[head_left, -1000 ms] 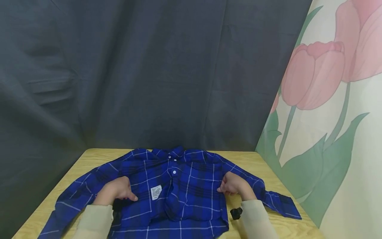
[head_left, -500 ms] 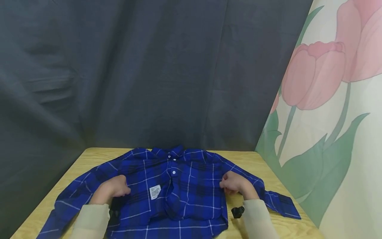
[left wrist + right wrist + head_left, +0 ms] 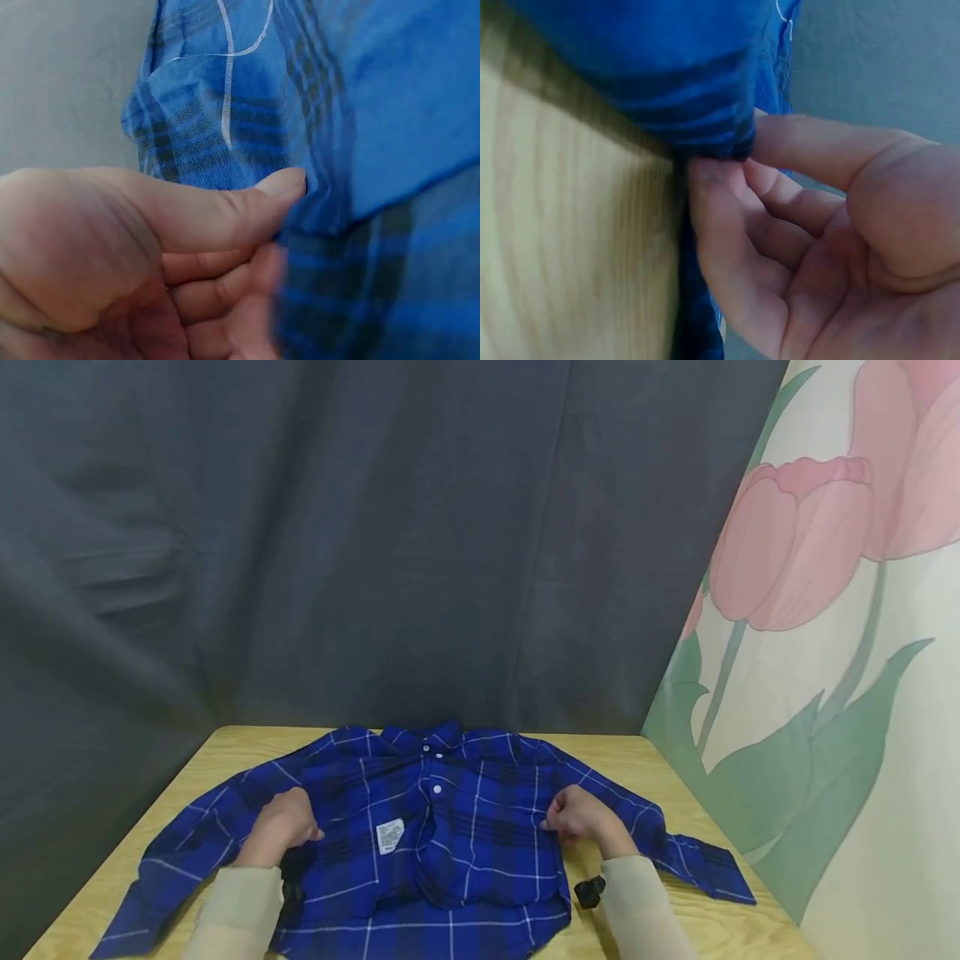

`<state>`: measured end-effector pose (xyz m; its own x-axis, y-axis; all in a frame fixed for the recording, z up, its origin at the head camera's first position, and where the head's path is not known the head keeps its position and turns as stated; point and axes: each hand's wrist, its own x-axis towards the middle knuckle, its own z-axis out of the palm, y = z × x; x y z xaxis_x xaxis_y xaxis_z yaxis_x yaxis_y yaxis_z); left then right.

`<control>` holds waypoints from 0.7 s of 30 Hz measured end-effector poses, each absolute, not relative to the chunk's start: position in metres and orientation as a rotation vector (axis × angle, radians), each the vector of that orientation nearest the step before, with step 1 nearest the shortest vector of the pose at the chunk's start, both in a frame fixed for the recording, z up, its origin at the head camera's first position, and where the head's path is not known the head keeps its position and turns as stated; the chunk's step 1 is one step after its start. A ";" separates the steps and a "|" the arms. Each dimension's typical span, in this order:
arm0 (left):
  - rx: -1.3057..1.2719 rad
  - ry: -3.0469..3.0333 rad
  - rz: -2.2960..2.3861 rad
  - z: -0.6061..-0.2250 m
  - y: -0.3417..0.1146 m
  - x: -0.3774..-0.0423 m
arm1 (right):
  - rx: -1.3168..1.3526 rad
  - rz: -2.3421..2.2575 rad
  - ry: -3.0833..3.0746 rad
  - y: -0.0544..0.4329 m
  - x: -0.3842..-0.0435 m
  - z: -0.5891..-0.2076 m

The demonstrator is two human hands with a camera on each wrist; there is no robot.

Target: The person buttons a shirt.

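A blue plaid shirt (image 3: 495,827) lies spread front side up on the table, collar at the far edge, sleeves out to both sides. White buttons run down from the collar, and a white label (image 3: 390,836) shows on its left half. My left hand (image 3: 287,820) pinches the shirt's left side edge; in the left wrist view the thumb (image 3: 281,184) presses the cloth against curled fingers. At the opposite side edge my right hand (image 3: 587,817) pinches the cloth between thumb and fingers, as the right wrist view shows (image 3: 780,202). The shirt's hem runs out of the head view's bottom.
The wooden table (image 3: 622,760) shows around the shirt. A dark grey curtain (image 3: 420,543) hangs behind it. On the right stands a wall (image 3: 885,777) painted with tulips. A small black camera (image 3: 590,892) sits at the right wrist.
My left hand has moved slightly left and away from me along the shirt's side. The right hand shifts only a little; both stay at the side edges.
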<state>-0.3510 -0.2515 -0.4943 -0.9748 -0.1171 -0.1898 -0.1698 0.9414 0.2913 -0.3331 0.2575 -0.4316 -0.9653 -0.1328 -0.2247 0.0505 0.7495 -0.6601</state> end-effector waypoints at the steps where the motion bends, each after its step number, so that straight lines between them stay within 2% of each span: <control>1: -0.216 2.929 0.482 -0.484 -0.248 -0.342 | -0.064 -1.023 2.701 0.258 -0.332 -0.431; 6: -0.180 2.928 0.744 -0.424 -0.237 -0.293 | -0.092 -1.086 2.700 0.267 -0.329 -0.420; 9: -0.097 2.916 0.912 -0.399 -0.246 -0.275 | -0.150 -1.129 2.694 0.277 -0.327 -0.406; 12: 0.040 2.859 1.053 -0.384 -0.264 -0.265 | -0.217 -1.195 2.660 0.292 -0.321 -0.392; 18: 0.651 2.376 1.324 -0.367 -0.306 -0.243 | -0.439 -1.314 2.511 0.325 -0.305 -0.369; 21: 0.665 2.211 1.353 -0.366 -0.316 -0.240 | -0.495 -1.295 2.457 0.333 -0.303 -0.367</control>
